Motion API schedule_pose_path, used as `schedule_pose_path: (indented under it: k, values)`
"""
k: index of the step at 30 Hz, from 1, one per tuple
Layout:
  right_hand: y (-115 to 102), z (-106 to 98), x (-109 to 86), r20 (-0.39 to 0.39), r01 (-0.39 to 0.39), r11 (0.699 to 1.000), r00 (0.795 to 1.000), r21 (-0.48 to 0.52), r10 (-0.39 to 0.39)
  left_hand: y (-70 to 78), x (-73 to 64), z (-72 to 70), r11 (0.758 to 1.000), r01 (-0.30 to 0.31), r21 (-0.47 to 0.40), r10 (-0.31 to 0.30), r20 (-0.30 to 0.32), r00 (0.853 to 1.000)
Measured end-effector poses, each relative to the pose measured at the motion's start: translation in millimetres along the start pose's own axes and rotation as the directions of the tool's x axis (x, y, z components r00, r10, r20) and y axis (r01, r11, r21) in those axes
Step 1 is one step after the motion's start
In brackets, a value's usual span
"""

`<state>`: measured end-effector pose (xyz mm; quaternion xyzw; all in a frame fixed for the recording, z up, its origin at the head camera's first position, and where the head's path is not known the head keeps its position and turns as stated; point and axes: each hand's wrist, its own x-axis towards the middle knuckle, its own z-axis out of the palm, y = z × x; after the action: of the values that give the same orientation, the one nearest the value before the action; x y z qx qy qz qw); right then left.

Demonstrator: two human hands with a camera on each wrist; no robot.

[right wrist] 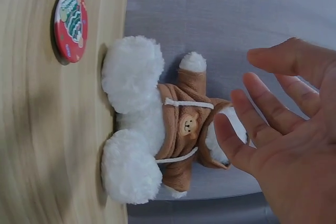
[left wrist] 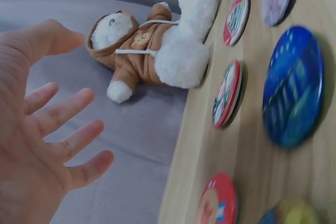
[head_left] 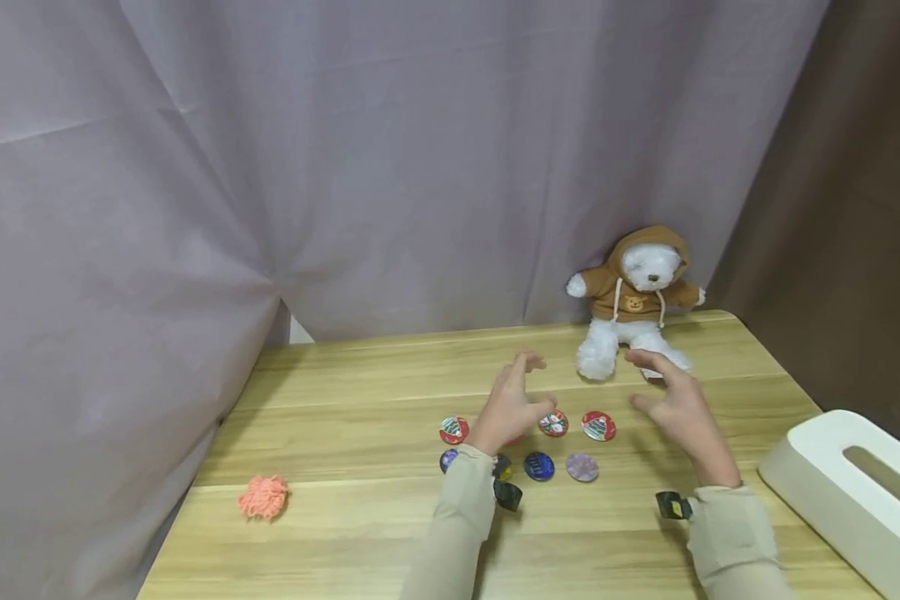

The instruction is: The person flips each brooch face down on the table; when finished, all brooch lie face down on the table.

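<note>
Both hands hover over the table with fingers spread and loosely bent, holding nothing. My left hand [head_left: 512,406] is above two rows of round badges and hides part of them. My right hand [head_left: 678,415] is to the right of the badges, in front of the teddy bear [head_left: 636,300]. The white bear wears a brown hoodie and sits upright at the back of the table. A red Christmas-tree badge [head_left: 598,426] lies nearest the right hand. Close by are a snowman-like red badge [head_left: 553,422], a dark blue badge [head_left: 539,467] and a pale purple badge [head_left: 582,467].
A bundle of coral yarn [head_left: 263,497] lies on the left of the wooden table [head_left: 345,542]. At the right edge stands a white box [head_left: 847,492] with a slot in its top. A grey curtain [head_left: 420,167] hangs behind the table.
</note>
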<state>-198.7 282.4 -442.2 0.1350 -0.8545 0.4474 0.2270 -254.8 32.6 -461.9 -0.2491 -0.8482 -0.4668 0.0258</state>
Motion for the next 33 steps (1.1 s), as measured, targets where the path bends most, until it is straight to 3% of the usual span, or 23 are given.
schedule_pose_path:
  k: [6, 12, 17, 23, 27, 33]
  values:
    - [3, 4, -1.2, 0.061, -0.039, 0.999, 0.997, -0.024, 0.041, 1.9, 5.1, 12.7, 1.000, 0.003, -0.007, -0.002, 0.025, 1.000]
    - [8, 7, -0.1, 0.146, -0.076, 0.996, 0.986, -0.038, 0.080, 2.4, 12.4, 23.6, 0.999, -0.014, 0.038, 0.011, 0.065, 0.998]
    - [15, 9, -0.4, 0.182, -0.086, 0.994, 0.979, -0.065, 0.097, 7.6, 16.3, 38.0, 0.996, -0.018, 0.086, 0.006, 0.141, 0.990]
    - [27, 15, -1.7, 0.269, -0.122, 0.991, 0.954, -0.052, 0.132, 8.8, 16.8, 53.6, 0.986, -0.022, 0.166, -0.016, 0.226, 0.974]
    - [33, 18, -2.7, 0.298, -0.159, 0.985, 0.939, -0.068, 0.172, 8.3, 18.4, 59.6, 0.984, -0.031, 0.176, -0.013, 0.240, 0.971]
    - [36, 21, -4.2, 0.336, -0.207, 0.974, 0.914, -0.093, 0.226, 6.3, 18.9, 64.8, 0.964, -0.032, 0.264, -0.039, 0.258, 0.965]
